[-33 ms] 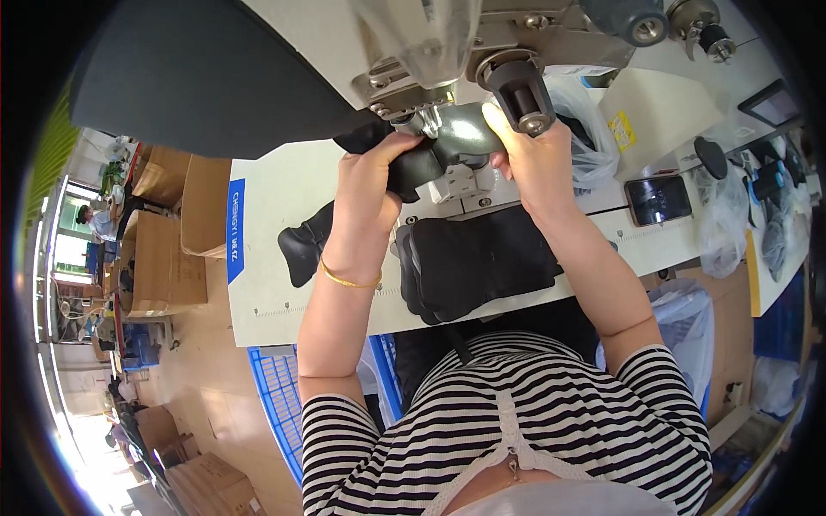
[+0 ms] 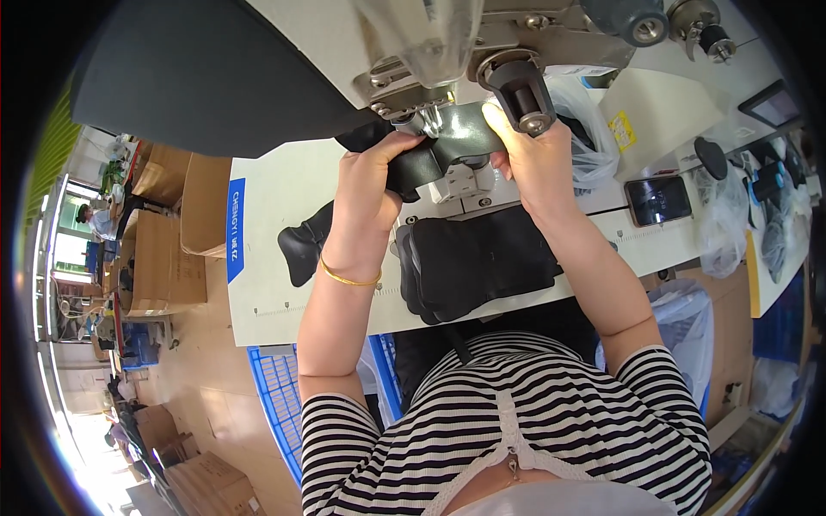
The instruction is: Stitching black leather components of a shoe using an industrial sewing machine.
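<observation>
Under the needle area of a sewing machine [image 2: 428,120] lies a glossy black leather-like piece [image 2: 466,136]. My left hand [image 2: 368,176] pinches its left side, close to the presser foot, with thumb on top. On its right side my right hand [image 2: 540,163] grips the edge, thumb above and fingers partly hidden below. The piece bends over the small white machine bed [image 2: 460,185]. Nearer to me, a stack of matte black cut pieces [image 2: 482,258] rests on the table between my forearms. Another black piece [image 2: 299,254] sticks out left of my left wrist.
A phone [image 2: 658,199] lies on the white table [image 2: 267,301], right of my right arm. Clear plastic bags [image 2: 724,228] stand farther right. A blue basket [image 2: 280,400] is below the table's left front edge. Cardboard boxes [image 2: 159,262] stand at left; a person [image 2: 103,222] is in the distance.
The black piece has shifted slightly under the presser foot, and its shiny surface bends a little differently. Both hands keep nearly the same place and grip.
</observation>
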The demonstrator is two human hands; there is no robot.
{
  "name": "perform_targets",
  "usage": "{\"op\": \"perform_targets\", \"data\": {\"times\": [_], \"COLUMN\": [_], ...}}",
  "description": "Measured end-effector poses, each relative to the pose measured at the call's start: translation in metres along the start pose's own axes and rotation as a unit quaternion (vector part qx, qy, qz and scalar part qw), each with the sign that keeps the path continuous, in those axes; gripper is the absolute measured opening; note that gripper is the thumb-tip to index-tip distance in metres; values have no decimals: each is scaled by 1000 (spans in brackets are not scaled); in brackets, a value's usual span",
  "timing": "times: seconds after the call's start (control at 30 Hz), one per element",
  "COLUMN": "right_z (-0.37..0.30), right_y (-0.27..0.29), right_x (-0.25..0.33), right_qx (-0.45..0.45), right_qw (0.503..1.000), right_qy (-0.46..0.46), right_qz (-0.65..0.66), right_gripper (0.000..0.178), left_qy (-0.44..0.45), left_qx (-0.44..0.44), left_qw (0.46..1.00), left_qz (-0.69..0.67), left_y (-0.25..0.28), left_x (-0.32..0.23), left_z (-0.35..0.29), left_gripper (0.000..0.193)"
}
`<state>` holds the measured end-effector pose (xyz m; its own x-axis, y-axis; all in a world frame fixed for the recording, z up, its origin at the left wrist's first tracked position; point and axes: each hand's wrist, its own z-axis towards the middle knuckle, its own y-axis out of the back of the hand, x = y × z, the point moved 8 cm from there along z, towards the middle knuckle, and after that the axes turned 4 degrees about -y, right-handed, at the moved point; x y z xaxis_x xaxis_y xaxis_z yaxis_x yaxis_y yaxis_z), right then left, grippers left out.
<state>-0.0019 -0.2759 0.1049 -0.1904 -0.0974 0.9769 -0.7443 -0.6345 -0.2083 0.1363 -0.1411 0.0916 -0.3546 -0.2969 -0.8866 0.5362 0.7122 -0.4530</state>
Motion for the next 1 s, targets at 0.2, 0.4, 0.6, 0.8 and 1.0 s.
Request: {"op": "perform_targets", "data": {"times": [0.2,0.4,0.6,0.8,1.0], "right_z": [-3,-12,-53,-63,-46], "right_y": [1,-2,-2,-13,25], "right_x": [-4,0,-23,-51,-51], "right_qx": [13,20,70,134,112], "right_qw": [999,996,995,991,959], "right_qy": [9,33,30,8,103], "right_qz": [31,85,59,23,-238], "right_gripper": [19,18,20,21,12], "left_qy": [-4,-92,-180,-199,-79], "left_qx": [12,-10,-25,-111,-223], "left_qw": [994,995,973,943,923], "left_qz": [-110,-30,141,244,302], "left_y": [0,16,35,80,256], "left_x": [3,-7,-12,-22,-41], "left_z": [-8,-13,-58,-70,-37], "left_gripper": [19,20,20,24,38]}}
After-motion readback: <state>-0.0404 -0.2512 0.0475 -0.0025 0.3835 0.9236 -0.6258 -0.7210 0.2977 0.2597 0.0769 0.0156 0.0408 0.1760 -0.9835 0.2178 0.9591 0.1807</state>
